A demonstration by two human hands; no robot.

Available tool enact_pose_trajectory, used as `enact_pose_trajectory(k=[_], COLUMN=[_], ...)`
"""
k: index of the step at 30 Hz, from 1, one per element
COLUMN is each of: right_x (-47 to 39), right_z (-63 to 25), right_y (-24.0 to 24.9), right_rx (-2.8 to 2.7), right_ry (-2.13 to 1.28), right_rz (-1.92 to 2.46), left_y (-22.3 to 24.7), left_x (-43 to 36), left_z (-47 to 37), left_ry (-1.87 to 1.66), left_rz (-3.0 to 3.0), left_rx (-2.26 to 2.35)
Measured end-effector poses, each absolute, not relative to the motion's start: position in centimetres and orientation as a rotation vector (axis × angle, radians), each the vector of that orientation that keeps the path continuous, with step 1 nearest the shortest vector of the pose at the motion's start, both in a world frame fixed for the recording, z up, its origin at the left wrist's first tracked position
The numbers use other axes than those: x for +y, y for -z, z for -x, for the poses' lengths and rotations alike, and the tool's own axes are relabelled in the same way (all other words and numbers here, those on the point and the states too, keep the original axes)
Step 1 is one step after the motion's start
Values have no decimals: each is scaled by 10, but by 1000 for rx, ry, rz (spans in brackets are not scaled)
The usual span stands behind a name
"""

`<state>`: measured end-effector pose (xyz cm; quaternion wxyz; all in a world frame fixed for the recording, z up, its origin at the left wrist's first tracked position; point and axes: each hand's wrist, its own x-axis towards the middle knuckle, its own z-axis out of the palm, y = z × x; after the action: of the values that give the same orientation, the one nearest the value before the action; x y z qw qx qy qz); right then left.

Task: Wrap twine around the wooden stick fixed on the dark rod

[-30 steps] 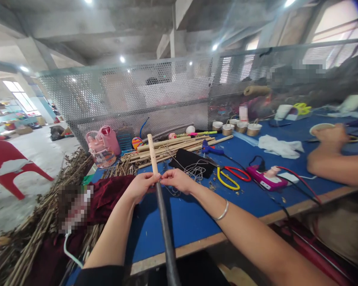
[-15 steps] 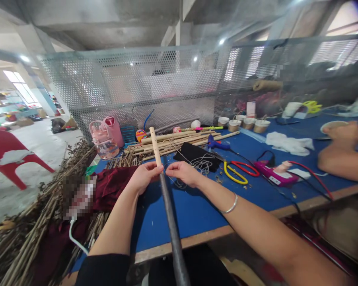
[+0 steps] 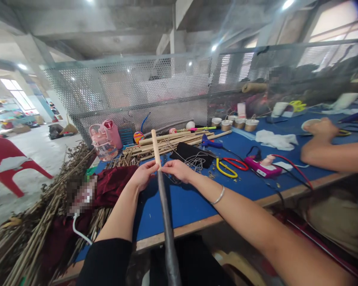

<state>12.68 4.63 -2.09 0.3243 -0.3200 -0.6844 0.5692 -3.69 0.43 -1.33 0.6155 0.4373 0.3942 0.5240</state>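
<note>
A pale wooden stick (image 3: 155, 146) stands out from the top end of a long dark grey rod (image 3: 166, 222), which runs down toward my lap. My left hand (image 3: 145, 174) pinches the joint of the two from the left. From the right, the closed fingertips of my right hand (image 3: 178, 170) meet the same spot; whatever is between them is too small to make out. Behind my right hand, thin grey wire (image 3: 197, 161) lies in loose coils beside a black cloth (image 3: 186, 153).
Wooden sticks (image 3: 179, 140), yellow-handled pliers (image 3: 226, 169), a blue glue gun (image 3: 211, 142) and a magenta power strip (image 3: 263, 167) lie on the blue table (image 3: 191, 210). Dry stalks (image 3: 32, 230) fill the left side. Another person's hand (image 3: 322, 129) holds a round cup at right.
My right hand has moved left, and its fingertips now touch the joint of stick and rod. The stick's top has turned to show a plainer side. The view has shifted slightly right.
</note>
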Motion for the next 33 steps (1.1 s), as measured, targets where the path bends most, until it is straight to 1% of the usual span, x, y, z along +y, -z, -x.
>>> enact_pose_trajectory(k=[2,6,10,13,17,23,26,30,33], right_x=[46,44,43,43,42,45,48,49,48], right_z=[-127,-129,-131,-131,-131,-133,-135,-134,-130], right_y=[22,21,19,21,24,24,24,27,30], right_rx=[-1781,-1752,-1669,-1651,-1638,-1678,-1699,-1756,-1770], right_ry=[-1623,-2001,-2155,-2173,-2118,-2112,-2120,-2184,-2081], right_rz=[845,750,572,473,472,511,534,498,523], left_y=[16,20,21,21,18,-5,-13,-8,-1], left_x=[3,3,1,-4,-5,13,16,10,5], left_z=[37,35,30,27,26,30,33,33,31], left_ry=[-1224,-1256,-1311,-1321,-1312,-1276,-1227,-1213,-1242], left_rz=[-991,-976,-972,-974,-986,-1074,-1129,-1144,-1137], left_rx=[872,789,730,730,799,1019,1058,994,972])
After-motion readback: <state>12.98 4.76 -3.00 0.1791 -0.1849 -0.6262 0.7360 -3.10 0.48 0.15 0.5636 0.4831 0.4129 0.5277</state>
